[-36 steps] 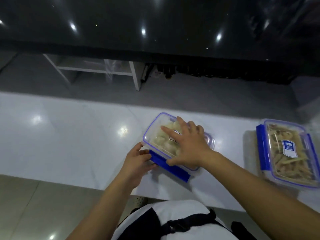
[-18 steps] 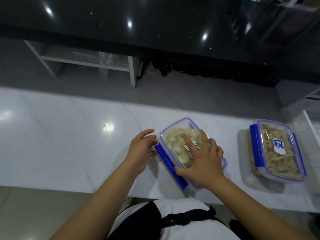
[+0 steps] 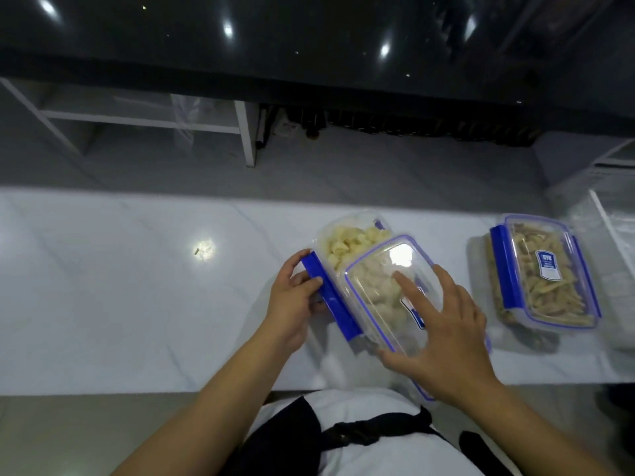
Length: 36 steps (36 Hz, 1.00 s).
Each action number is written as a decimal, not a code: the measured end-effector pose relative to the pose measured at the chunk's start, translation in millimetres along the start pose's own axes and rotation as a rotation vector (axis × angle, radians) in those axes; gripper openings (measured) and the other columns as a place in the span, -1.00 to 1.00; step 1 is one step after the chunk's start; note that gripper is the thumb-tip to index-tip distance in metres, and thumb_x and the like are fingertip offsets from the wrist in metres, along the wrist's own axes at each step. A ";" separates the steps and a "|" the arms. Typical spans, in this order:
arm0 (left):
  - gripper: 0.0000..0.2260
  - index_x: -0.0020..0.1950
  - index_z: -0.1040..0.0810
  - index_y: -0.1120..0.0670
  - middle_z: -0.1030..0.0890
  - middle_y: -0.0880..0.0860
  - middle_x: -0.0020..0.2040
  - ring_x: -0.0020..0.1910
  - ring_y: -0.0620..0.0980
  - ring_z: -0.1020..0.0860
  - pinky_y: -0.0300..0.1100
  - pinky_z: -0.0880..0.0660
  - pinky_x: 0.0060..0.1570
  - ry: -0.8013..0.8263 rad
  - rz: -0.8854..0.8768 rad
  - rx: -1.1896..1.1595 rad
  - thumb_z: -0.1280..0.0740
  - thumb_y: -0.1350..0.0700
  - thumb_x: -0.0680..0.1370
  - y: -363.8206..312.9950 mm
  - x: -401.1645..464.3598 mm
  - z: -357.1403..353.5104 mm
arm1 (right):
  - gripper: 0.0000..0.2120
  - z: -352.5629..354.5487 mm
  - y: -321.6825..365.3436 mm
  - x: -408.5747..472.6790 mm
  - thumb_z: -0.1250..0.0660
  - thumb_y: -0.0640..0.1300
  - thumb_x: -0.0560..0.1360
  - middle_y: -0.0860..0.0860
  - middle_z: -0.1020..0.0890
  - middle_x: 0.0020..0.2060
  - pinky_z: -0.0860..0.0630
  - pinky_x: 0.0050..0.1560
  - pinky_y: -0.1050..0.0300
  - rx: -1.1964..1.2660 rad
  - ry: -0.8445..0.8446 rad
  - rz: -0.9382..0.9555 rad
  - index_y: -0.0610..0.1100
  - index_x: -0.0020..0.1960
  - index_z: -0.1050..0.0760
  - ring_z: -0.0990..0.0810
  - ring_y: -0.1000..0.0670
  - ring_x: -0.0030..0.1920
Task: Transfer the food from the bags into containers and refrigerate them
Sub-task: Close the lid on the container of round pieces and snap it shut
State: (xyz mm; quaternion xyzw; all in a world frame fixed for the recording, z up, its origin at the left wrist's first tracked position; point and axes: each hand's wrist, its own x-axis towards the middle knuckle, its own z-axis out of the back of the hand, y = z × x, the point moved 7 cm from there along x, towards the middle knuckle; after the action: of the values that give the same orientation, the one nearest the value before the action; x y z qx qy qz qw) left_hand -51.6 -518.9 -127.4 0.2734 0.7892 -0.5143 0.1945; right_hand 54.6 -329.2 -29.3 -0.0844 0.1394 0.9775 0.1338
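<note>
While gripped, clasp (image 3: 330,297) inside left grip (image 3: 292,304).

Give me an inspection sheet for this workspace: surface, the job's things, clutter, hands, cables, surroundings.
Surface: white glossy counter, one small speck on it.
Job's things: near container of pale food chunks; its lid sits askew, far end of the food uncovered, blue clip on its left side. Second container of food strips at right, lid on, left clip down.
Clutter: nothing seen beyond the speck.
Hands: left hand grips the blue clip; right hand lies on the lid, fingers spread and straight.
Cables: nothing seen.
Surroundings: dark glossy panel behind, white shelf frame on the grey floor, white appliance at far right.
</note>
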 end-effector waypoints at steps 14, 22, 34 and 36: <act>-0.58 0.35 -0.48 -0.05 -0.68 0.20 0.15 -0.05 0.16 -0.69 0.11 -0.66 -0.02 0.082 0.029 0.005 -0.26 0.37 0.61 3.8 12.5 -13.2 | 0.02 -29.3 -4.6 26.3 -0.19 0.57 0.18 -0.07 0.04 0.57 -0.15 0.43 -0.30 -0.016 -0.047 -0.051 0.35 0.55 0.08 -0.11 -0.28 0.49; -0.59 0.36 -0.47 -0.03 -0.68 0.21 0.14 0.03 0.21 -0.70 0.09 -0.66 -0.05 0.093 0.030 -0.014 -0.28 0.37 0.61 2.9 11.0 -11.3 | 0.02 -35.0 12.4 71.0 -0.15 0.59 0.17 -0.03 0.10 0.59 -0.08 0.42 -0.30 -0.051 -0.067 -0.061 0.38 0.52 0.19 -0.05 -0.29 0.49; -0.60 0.38 -0.47 -0.02 -0.68 0.16 0.16 0.07 0.18 -0.69 0.06 -0.67 -0.06 0.061 0.030 0.000 -0.28 0.35 0.63 0.1 12.3 -11.0 | 0.02 -28.9 -9.7 22.5 -0.16 0.60 0.18 -0.03 0.00 0.56 -0.17 0.42 -0.27 0.033 -0.109 -0.088 0.28 0.56 -0.01 -0.12 -0.23 0.50; -0.60 0.39 -0.47 -0.02 -0.68 0.17 0.15 0.10 0.20 -0.68 0.07 -0.67 -0.05 0.063 0.028 0.009 -0.27 0.35 0.63 0.8 10.7 -10.5 | 0.02 -24.1 -3.9 34.4 -0.18 0.57 0.18 -0.04 0.00 0.57 -0.16 0.42 -0.28 0.053 -0.135 -0.100 0.28 0.56 0.00 -0.11 -0.24 0.50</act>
State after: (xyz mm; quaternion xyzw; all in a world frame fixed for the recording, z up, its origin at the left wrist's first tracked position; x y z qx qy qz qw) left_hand -59.7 -506.5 -130.1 0.3015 0.7887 -0.5063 0.1752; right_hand 26.2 -324.6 -60.1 -0.0215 0.1513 0.9691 0.1937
